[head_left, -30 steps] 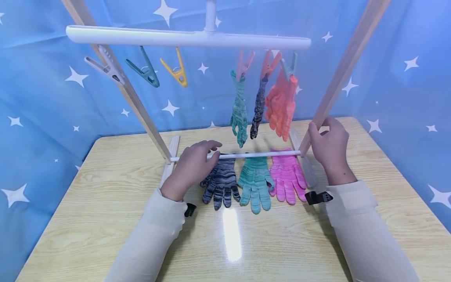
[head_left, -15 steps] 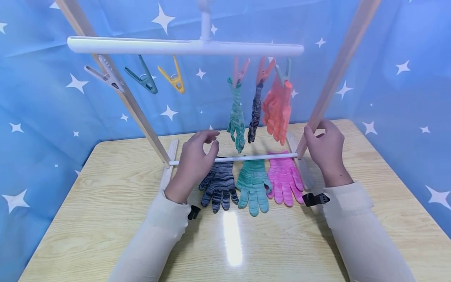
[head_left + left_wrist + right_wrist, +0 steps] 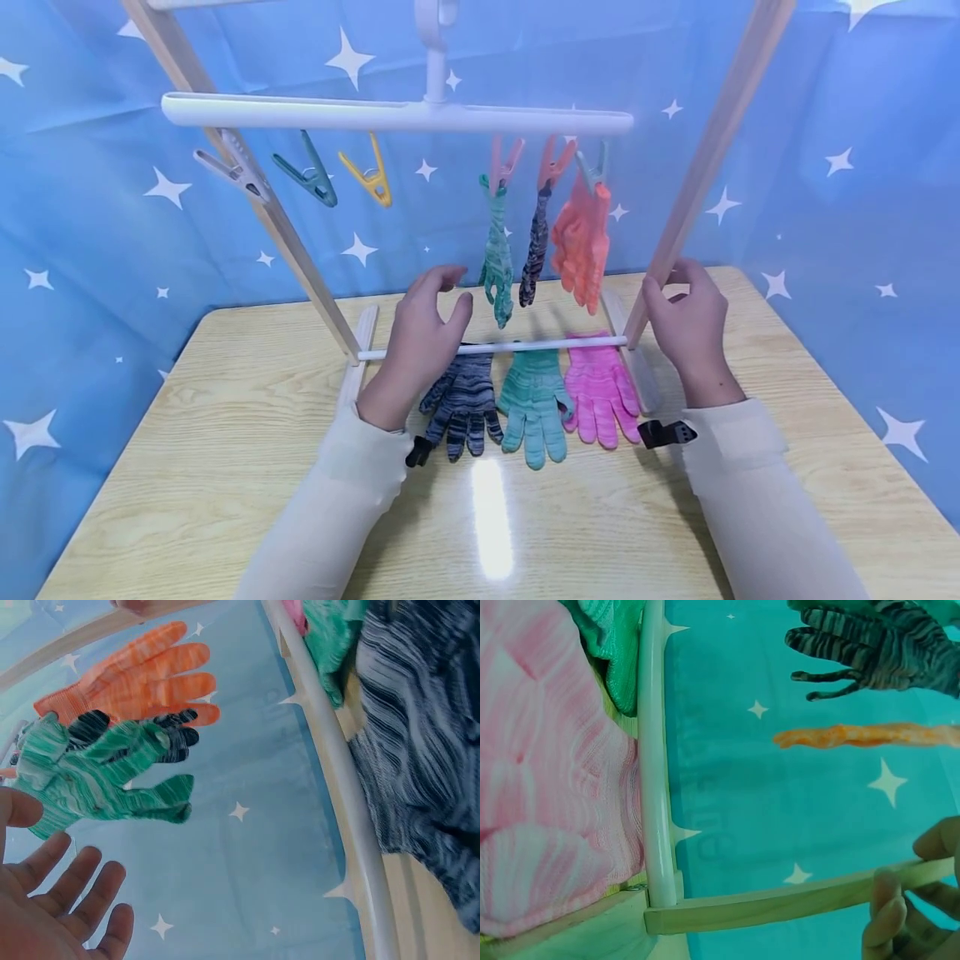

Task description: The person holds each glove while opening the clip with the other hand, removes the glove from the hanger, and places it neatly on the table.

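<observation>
My left hand (image 3: pixel 426 329) is raised above the low white bar, its fingers loosely bent and holding nothing. Just right of it hangs a green glove (image 3: pixel 497 258), pinned by a pink clothespin (image 3: pixel 504 162). Beside that hang a dark striped glove (image 3: pixel 535 246) and an orange glove (image 3: pixel 582 246), each on its own peg. In the right wrist view, my right hand (image 3: pixel 915 915) grips the right wooden post (image 3: pixel 780 906) of the rack. Under the bar lie a dark grey striped glove (image 3: pixel 467 404), a teal glove (image 3: pixel 536 408) and a pink glove (image 3: pixel 602 396), flat on the table.
A white hanger bar (image 3: pixel 300 112) spans the top. From its left half hang a grey clothespin (image 3: pixel 240 171), a green clothespin (image 3: pixel 313 177) and a yellow clothespin (image 3: pixel 372 177) without gloves. The left wooden post (image 3: pixel 300 254) and low white bar (image 3: pixel 525 345) complete the frame on the table (image 3: pixel 187 467).
My left hand has risen off the low bar toward the hanging green glove, its thumb and fingers spreading apart. The right hand stays on the post. The head view has shifted slightly.
</observation>
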